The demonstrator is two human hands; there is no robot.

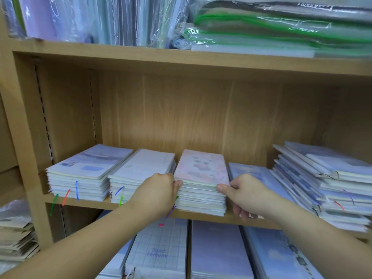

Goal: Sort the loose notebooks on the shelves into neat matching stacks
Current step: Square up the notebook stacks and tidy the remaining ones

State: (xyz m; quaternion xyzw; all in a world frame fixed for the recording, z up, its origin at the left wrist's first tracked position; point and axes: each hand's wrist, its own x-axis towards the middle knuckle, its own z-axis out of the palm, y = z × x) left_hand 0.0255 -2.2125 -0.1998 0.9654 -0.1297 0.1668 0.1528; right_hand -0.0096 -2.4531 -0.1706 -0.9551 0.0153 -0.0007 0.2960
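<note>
A stack of notebooks with a pink flowered cover (201, 168) stands in the middle of the wooden shelf (203, 217). My left hand (159, 190) grips the stack's front left corner, thumb on its front edge. My right hand (245, 192) grips the front right corner, thumb against the pages and fingers curled down beside it. Left of it are two even stacks, one white-covered (141, 170) and one pale blue (88, 168). A low blue pile (253, 172) lies right of the pink stack, partly behind my right hand. Far right sits a tall, uneven blue stack (330, 184).
The shelf above holds plastic-wrapped folders (100, 19) and green-edged pouches (281, 27). Below, more notebooks lie flat, one checked cover reading "Good Fortune" (159, 252). A messy pile (16, 238) sits at the lower left outside the shelf's side panel (26, 121).
</note>
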